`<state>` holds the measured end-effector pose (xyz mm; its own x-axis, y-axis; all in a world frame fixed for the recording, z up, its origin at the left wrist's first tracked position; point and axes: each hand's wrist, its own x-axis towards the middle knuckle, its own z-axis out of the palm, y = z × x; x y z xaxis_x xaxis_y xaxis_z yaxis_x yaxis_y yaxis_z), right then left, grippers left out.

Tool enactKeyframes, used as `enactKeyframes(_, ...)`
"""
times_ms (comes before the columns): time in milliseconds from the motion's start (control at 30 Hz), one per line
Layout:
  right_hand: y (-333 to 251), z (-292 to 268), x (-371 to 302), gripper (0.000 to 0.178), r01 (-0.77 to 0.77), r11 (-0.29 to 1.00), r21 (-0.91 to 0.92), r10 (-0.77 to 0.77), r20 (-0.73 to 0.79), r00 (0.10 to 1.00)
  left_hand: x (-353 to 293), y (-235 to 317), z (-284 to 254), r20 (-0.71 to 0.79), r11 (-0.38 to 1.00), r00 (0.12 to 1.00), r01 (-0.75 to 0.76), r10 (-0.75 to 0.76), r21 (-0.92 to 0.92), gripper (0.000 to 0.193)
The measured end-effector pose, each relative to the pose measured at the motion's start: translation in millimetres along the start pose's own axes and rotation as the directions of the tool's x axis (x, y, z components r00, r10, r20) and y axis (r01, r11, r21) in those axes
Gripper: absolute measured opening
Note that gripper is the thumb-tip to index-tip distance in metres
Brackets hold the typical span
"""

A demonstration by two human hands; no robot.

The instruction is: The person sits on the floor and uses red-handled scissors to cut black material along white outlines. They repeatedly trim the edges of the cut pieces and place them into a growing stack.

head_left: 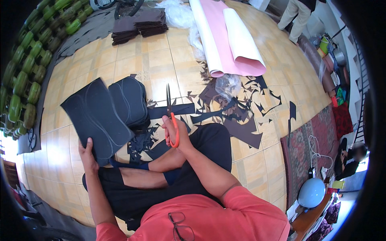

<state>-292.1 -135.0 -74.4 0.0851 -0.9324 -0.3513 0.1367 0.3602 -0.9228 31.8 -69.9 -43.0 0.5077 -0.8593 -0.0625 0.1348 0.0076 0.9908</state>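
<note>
My left hand (88,156) grips the lower left edge of a black sheet (90,114) marked with pale curved outlines, thumb on top. The sheet is held up at a tilt and partly covers a stack of black cut pieces (130,98) with similar lines. In my right hand (176,131) are scissors (173,124) with orange handles, blades pointing up and away from me. The scissors are apart from the sheet. Beneath them on the floor lies a black strip (177,109). Small black scraps (140,142) lie between the sheet and my crossed legs.
Brown and black offcuts (237,116) spread over the tiles at right. Beyond them lie pink and white rolled sheets (229,40) and stacks of dark pieces (138,26). Green cylinders (28,68) are piled at left. A patterned rug (305,148) lies at right; other people are farther off.
</note>
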Motion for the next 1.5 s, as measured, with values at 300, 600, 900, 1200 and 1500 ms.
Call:
enactKeyframes(300, 1, 1, -8, 0.034, 0.373, 0.899, -0.231, -0.403, -0.096, 0.910, -11, -13, 110, 0.200, 0.997, 0.978, -0.068, 0.063, 0.020, 0.036)
enactKeyframes(600, -2, 0, -15, 0.037, 0.418, 0.815, -0.400, -0.463, -0.016, 0.886, -13, -22, 108, 0.155, 0.992, 0.984, -0.102, 0.090, 0.075, 0.035)
enactKeyframes(900, -13, -20, -1, 0.046, 0.097, 0.995, -0.019, -0.098, -0.095, 0.991, -16, -27, 92, 0.066, 0.997, 0.997, -0.054, 0.051, 0.047, 0.037)
enactKeyframes(1200, -67, -142, 21, 0.051, 0.074, 0.991, 0.109, -0.020, -0.431, 0.902, -16, -35, 84, 0.073, 0.999, 0.996, -0.053, 0.053, -0.002, 0.037)
enactKeyframes(1500, -128, -164, 73, 0.058, 0.123, 0.974, -0.191, -0.195, -0.425, 0.884, -13, -41, 74, 0.086, 0.999, 0.995, -0.040, 0.043, -0.031, 0.038)
